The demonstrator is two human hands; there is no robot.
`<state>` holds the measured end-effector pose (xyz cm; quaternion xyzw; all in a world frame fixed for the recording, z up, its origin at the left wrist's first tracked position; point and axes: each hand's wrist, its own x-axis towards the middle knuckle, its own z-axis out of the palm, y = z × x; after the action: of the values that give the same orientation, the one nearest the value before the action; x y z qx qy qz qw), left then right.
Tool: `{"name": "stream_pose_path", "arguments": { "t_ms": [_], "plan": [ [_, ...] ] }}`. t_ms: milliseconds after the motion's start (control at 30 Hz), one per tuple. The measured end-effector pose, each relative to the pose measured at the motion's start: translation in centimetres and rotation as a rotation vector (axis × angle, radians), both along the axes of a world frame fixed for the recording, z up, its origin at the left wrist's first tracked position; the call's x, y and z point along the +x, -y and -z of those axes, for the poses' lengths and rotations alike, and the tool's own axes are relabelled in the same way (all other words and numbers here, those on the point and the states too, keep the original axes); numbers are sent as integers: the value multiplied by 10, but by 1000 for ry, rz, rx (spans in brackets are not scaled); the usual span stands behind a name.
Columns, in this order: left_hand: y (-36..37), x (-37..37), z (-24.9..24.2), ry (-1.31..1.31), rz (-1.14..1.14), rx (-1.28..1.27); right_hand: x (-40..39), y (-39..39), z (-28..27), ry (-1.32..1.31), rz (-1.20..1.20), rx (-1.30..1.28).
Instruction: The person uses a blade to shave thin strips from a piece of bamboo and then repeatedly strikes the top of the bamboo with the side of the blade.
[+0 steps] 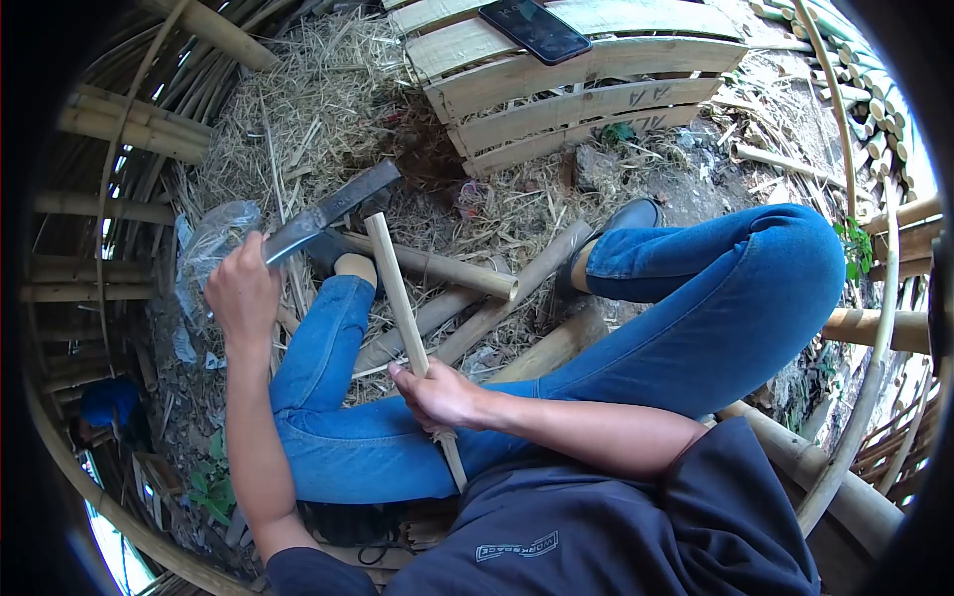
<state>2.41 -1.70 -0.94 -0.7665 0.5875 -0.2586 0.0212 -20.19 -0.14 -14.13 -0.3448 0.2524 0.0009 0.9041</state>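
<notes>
My left hand (243,290) is raised on the left side, closed around the handle end of a machete (333,212). Its broad metal blade points up and to the right, apart from the wood. Across my thigh, my right hand (437,394) grips a split bamboo strip (396,293). The strip stands at a slant, its upper end close to the blade tip and its lower end against my lap. Shavings curl from the strip just below my right hand.
A slatted wooden crate (586,84) with a phone (535,30) on top stands ahead. Bamboo poles (437,268) lie between my feet, over straw-like shavings (318,89). A plastic bag (221,233) lies left; stacked bamboo (874,109) is at far right.
</notes>
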Motion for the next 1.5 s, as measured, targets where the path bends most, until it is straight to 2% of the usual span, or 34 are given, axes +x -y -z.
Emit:
{"name": "stream_pose_path", "arguments": {
  "t_ms": [67, 233, 367, 500, 600, 733, 867, 967, 1067, 1100, 1200, 1300, 1433, 1500],
  "plan": [
    [-7, 5, -9, -9, -60, -4, 1, 3, -1, -9, -7, 45],
    [-24, -7, -2, -284, 228, -7, 2, 4, 11, 4, -17, -30],
    [-20, -33, 9, -249, 269, 195, 4, 6, 12, 12, -11, 38],
    [-15, -25, 35, -266, 291, 282, 1, 7, 12, 20, 0, 116],
    [-9, -24, 42, -263, 308, 252, -2, 8, 14, 2, -11, 125],
    [7, -12, 37, -202, 234, 127, -3, 3, 9, 24, -21, 171],
    [8, -10, 29, -163, 117, 136, 2, 6, 4, -39, -10, 135],
    [7, -13, 32, -199, 109, 121, 3, 9, 4, -27, -6, 149],
    [9, -7, 24, -221, -55, 46, 1, 8, 3, -15, 29, 155],
    [9, 10, 22, -293, -101, -58, -1, 8, 1, -15, 26, 156],
    [-3, 27, -10, -420, -41, -190, -1, 11, 1, 7, 19, 182],
    [-14, 22, -8, -461, 91, -187, -3, 13, 2, 4, 8, 218],
    [-15, -4, -1, -205, 281, 47, -4, 14, -3, 31, 1, 229],
    [-13, -12, 6, -191, 350, 130, -3, 14, -1, 36, 5, 237]
  ]
}}
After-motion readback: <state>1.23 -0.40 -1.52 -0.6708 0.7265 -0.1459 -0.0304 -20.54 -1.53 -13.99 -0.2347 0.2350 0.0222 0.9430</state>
